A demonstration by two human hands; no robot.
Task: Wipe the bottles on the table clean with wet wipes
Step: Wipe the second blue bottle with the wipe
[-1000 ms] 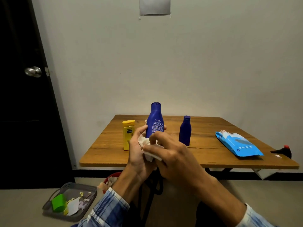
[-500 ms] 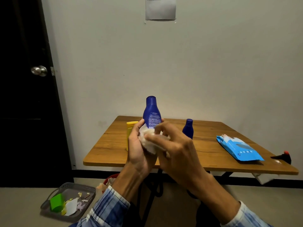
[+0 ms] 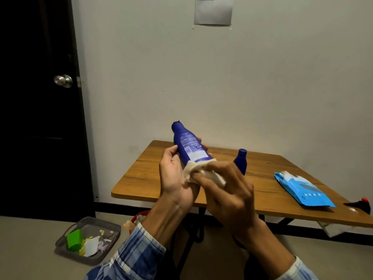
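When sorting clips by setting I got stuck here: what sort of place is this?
Probably a plain room in a home or small office. A wooden table stands against a bare white wall, a dark door with a round knob is beside it, and a tray of scraps sits on the floor.

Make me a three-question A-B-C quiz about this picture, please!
1. Where is the wipes pack? A) on a chair B) on the table C) in a drawer
2. What colour is the held bottle? A) blue B) yellow C) green
3. How is that bottle? A) standing upright B) lying flat C) tilted in the left hand
Answers: 1 B: it lies on the tabletop. 2 A: body and cap are blue. 3 C: the left hand grips it slanted, the right hand pressing a wipe to it.
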